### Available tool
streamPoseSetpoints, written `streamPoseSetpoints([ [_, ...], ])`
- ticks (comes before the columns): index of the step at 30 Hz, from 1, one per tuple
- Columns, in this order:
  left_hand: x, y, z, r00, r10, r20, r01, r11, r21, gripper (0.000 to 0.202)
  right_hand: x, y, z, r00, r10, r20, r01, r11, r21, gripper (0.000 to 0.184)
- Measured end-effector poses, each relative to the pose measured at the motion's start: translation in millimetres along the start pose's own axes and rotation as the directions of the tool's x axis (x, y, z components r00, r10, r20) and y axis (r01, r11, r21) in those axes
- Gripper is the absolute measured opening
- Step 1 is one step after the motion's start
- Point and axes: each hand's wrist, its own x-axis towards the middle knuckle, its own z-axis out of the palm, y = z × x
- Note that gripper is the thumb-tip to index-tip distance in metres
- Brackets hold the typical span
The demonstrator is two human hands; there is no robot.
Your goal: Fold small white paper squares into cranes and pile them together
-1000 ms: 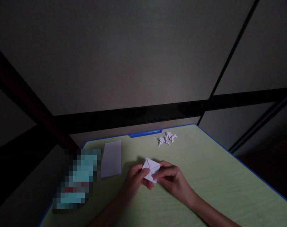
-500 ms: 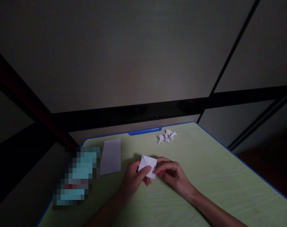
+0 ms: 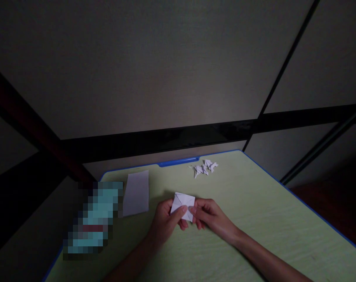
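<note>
Folded paper square (image 3: 183, 200) is pinched thumb-over-fingers by a nearly closed left hand (image 3: 165, 218) and right hand (image 3: 212, 214), presumably so the folds lie flat, well in from the desk's (image 3: 254, 203) far edge, where paper figures (image 3: 199, 170) are parked, likely for working room.
</note>
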Motion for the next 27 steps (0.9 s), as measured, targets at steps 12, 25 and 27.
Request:
streamPoseSetpoints([
  [12, 0.9, -2.0, -0.2, 1.000, -0.005, 0.002, 0.005, 1.000, 0.007, 0.024, -2.1, 3.6, 0.8, 0.998, -0.069, -0.007, 0.069, 0.997, -0.042, 0.035],
  [25, 3.2, -4.3, -3.2, 0.998, -0.037, 0.050, 0.037, 0.999, 0.002, 0.021, -7.5, 4.0, -0.1, 0.995, -0.099, -0.017, 0.095, 0.980, -0.175, 0.033],
  [27, 2.9, -3.8, -3.1, 0.998, -0.041, 0.050, 0.041, 0.999, -0.002, 0.021, -7.4, 4.1, 0.0, 0.995, -0.094, -0.018, 0.090, 0.982, -0.167, 0.033],
])
